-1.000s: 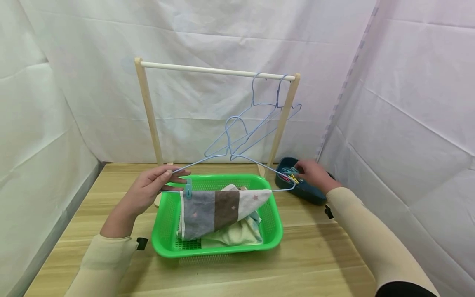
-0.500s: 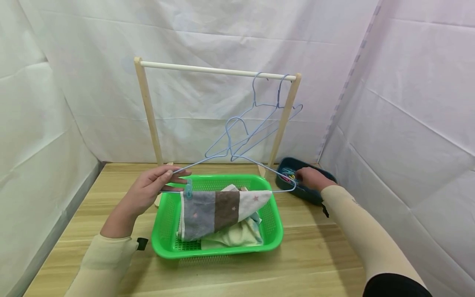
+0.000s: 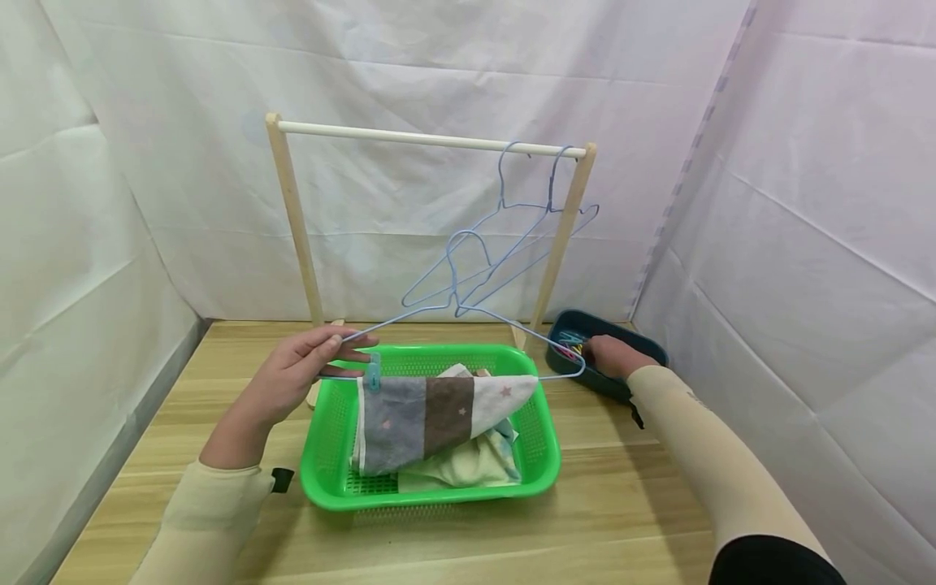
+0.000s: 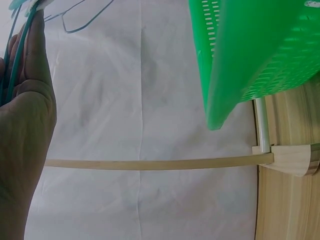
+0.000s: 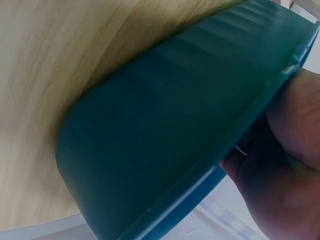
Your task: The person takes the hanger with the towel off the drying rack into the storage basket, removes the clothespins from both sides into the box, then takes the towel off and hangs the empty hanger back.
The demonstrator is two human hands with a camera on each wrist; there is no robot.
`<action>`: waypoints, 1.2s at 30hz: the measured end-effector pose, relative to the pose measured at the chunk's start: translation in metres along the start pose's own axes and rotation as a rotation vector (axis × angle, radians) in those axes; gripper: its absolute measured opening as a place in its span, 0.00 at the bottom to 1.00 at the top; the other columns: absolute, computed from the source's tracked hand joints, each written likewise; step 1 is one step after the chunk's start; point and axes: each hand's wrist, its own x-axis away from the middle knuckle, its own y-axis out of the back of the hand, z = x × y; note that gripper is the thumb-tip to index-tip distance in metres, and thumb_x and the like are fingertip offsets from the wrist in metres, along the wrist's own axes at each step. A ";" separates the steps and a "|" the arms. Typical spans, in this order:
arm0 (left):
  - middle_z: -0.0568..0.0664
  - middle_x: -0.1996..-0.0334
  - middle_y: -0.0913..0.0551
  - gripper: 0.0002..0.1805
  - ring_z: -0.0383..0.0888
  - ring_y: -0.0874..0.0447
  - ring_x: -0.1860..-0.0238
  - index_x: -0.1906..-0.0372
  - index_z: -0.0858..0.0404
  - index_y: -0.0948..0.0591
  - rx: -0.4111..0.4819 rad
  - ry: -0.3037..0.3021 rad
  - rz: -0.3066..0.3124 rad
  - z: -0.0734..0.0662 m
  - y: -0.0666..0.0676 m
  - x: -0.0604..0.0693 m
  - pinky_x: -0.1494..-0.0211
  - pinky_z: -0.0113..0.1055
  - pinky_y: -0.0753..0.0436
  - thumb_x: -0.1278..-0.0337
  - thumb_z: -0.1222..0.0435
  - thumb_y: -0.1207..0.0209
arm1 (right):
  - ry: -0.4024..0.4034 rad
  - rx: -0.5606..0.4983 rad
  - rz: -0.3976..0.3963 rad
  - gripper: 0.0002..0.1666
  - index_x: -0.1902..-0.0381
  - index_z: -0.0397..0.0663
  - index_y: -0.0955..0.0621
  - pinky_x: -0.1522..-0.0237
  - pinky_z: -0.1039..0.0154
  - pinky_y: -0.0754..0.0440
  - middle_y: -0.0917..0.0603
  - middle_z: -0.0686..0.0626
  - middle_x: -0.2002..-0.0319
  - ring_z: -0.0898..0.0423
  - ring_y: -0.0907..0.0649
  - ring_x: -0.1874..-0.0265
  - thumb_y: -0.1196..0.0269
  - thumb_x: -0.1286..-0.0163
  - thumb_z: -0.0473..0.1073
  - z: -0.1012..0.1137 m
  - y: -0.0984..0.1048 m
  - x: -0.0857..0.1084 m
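My left hand (image 3: 296, 370) holds the left end of a blue wire hanger (image 3: 452, 299), its thumb over the upper wire. A towel (image 3: 448, 418) in grey, brown and white with small stars hangs over the hanger's bottom bar. One light-blue clothespin (image 3: 374, 372) clips the towel at its left end; the right end shows no clip. My right hand (image 3: 617, 356) reaches into a dark blue box (image 3: 607, 388) of coloured clothespins (image 3: 572, 344). In the right wrist view the box wall (image 5: 150, 125) hides those fingertips, so whether they pinch a clothespin does not show.
Below the towel stands a green basket (image 3: 431, 499) with more cloths (image 3: 468, 463) in it. Behind it, a rack with a white rail (image 3: 409, 138) and wooden posts (image 3: 292, 219) carries two blue hangers (image 3: 501, 183) at its right end. White sheets enclose the wooden table.
My right hand has gone slightly lower and deeper into the box, covering more of the clothespins. The left hand, hanger and towel have stayed almost still.
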 end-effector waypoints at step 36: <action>0.58 0.32 0.13 0.21 0.50 0.09 0.38 0.27 0.71 0.21 0.002 0.004 -0.011 0.000 0.002 -0.002 0.42 0.48 0.07 0.08 0.73 0.57 | -0.155 -0.369 -0.449 0.13 0.49 0.38 0.13 0.52 0.47 0.15 0.12 0.39 0.54 0.44 0.16 0.57 0.36 0.14 0.43 0.046 0.056 0.041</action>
